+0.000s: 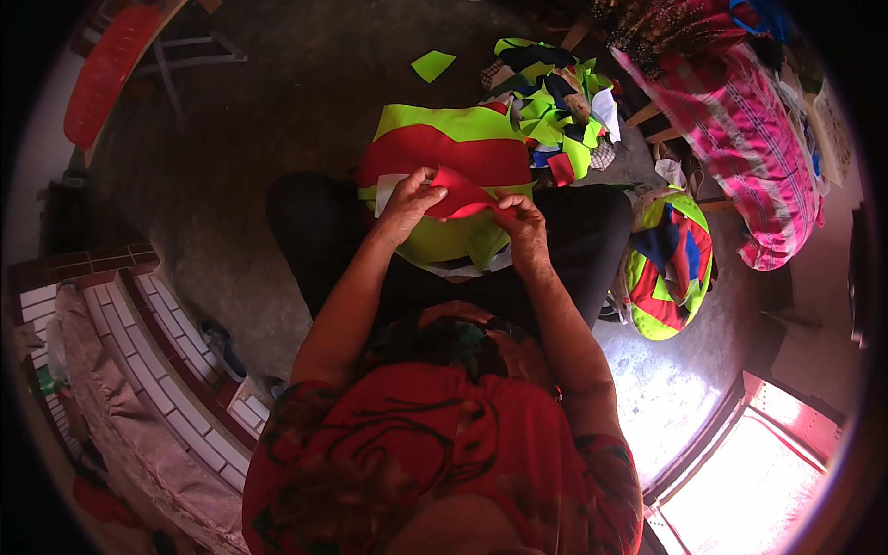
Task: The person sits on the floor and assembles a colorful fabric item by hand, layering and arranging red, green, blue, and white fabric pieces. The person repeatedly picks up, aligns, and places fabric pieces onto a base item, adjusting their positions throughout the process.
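A small piece of red cloth (pixel 459 196) stretches between my two hands, bent and slightly twisted. My left hand (pixel 407 207) pinches its left end between thumb and fingers. At the other end, the fingers of my right hand (pixel 524 231) close on its right corner. Below my hands, between my dark-trousered knees, lies a larger red and neon yellow-green cloth (pixel 447 155); what supports it is mostly hidden. A small white piece (pixel 387 189) shows beside my left hand.
Mixed cloth scraps (pixel 564 116) are heaped on the floor ahead to the right. One yellow-green scrap (pixel 433 65) lies apart. A rounded container (pixel 638 277) of coloured cloth stands beside my right knee. Pink checked fabric (pixel 740 139) drapes at the far right. A red seat (pixel 106 74) is at far left.
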